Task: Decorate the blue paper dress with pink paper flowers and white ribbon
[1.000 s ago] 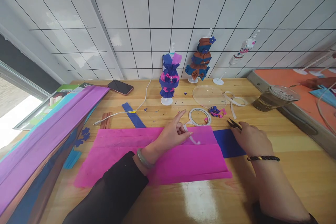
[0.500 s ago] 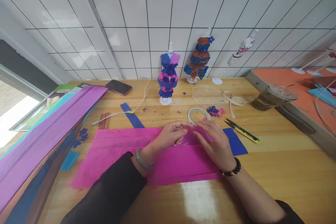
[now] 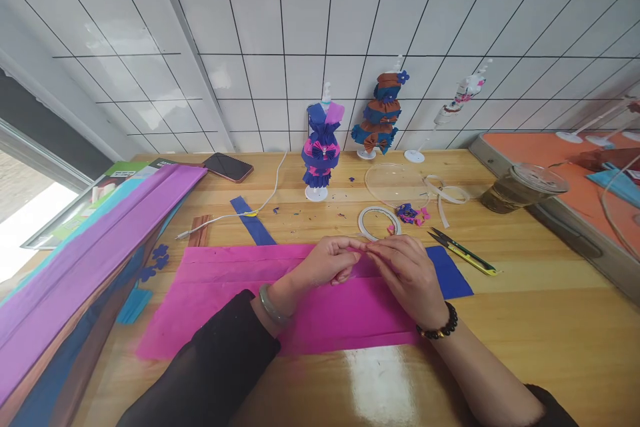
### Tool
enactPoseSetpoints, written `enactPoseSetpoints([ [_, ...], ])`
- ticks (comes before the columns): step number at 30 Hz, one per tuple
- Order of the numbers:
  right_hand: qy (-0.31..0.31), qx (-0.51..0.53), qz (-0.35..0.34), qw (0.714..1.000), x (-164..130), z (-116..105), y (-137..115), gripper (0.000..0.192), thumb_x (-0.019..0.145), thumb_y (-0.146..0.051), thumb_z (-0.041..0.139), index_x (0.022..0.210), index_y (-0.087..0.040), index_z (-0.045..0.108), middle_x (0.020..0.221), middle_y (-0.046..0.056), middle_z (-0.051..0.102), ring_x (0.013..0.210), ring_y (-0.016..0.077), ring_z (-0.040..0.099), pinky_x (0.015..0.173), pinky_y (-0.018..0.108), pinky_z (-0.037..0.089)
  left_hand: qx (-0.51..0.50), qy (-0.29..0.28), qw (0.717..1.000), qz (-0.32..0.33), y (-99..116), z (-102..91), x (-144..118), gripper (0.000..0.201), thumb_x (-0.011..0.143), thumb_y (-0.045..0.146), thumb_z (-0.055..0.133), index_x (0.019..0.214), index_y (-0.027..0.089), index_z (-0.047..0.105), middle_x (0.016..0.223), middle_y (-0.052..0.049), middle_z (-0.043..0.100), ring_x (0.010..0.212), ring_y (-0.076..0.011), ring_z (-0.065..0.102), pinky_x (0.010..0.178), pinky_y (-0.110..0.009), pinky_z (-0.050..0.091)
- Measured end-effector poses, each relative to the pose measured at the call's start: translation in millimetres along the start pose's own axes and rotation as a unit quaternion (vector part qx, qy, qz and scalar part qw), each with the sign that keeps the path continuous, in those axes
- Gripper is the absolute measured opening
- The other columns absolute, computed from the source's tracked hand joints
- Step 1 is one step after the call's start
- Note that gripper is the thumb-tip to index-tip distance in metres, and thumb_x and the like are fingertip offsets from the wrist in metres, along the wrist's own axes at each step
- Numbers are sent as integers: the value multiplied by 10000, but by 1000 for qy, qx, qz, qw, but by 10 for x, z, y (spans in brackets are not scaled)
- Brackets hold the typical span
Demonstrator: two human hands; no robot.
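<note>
A pink crepe paper sheet (image 3: 320,307) lies flat on the wooden table (image 3: 550,320) in front of me. My left hand (image 3: 330,260) and my right hand (image 3: 405,270) hover over its far edge with their fingertips pinched together. A small strip of white tape sits between them, mostly hidden by the fingers. A white tape roll (image 3: 379,222) lies just beyond the fingertips. A dark blue paper piece (image 3: 450,273) sticks out from under the pink sheet on the right. Black and yellow snips (image 3: 460,253) rest beside it, untouched.
Two paper-dressed figures (image 3: 320,153) (image 3: 383,117) stand by the tiled wall. Long crepe paper rolls (image 3: 90,247) lie at the left. A phone (image 3: 227,165), white cable (image 3: 240,213), clear disc (image 3: 395,181), small paper flowers (image 3: 413,213), tipped plastic cup (image 3: 525,187) and orange tray (image 3: 575,147) are around.
My right hand let go of the snips, which now lie on the table, and moved left to meet my left hand's fingertips. The left hand's fingers closed.
</note>
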State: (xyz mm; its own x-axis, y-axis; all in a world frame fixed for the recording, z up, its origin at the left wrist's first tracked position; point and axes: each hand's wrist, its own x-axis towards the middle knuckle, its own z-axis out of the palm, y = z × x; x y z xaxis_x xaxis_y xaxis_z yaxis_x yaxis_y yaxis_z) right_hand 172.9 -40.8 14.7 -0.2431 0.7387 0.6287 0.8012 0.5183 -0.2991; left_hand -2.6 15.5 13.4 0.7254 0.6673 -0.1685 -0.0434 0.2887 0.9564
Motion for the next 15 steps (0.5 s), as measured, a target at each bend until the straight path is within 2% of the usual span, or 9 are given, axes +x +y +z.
enactPoseSetpoints([
  [4, 15, 0, -6, 1000, 3, -6, -8, 203, 796, -141, 588, 976, -224, 630, 875, 45, 678, 837, 179, 583, 748, 357, 429, -27, -7, 1000, -11, 17, 4, -9, 291, 762, 242, 501, 1014, 117, 574, 356, 104, 387, 308, -47, 301, 360, -175, 250],
  [9, 30, -1, -10, 999, 17, -12, -33, 183, 802, -129, 574, 949, -220, 634, 866, 46, 681, 809, 170, 593, 722, 343, 431, -99, -46, 994, -19, 21, -1, -5, 250, 773, 247, 510, 977, 119, 575, 343, 107, 364, 297, -42, 250, 344, -173, 202],
  [15, 32, -11, -12, 999, -4, -8, -11, 209, 820, -145, 543, 986, -220, 645, 896, 56, 689, 810, 164, 614, 731, 331, 449, -93, -50, 994, -17, -29, -9, 13, 284, 747, 227, 517, 1006, 119, 562, 348, 105, 390, 288, -47, 295, 342, -171, 231],
])
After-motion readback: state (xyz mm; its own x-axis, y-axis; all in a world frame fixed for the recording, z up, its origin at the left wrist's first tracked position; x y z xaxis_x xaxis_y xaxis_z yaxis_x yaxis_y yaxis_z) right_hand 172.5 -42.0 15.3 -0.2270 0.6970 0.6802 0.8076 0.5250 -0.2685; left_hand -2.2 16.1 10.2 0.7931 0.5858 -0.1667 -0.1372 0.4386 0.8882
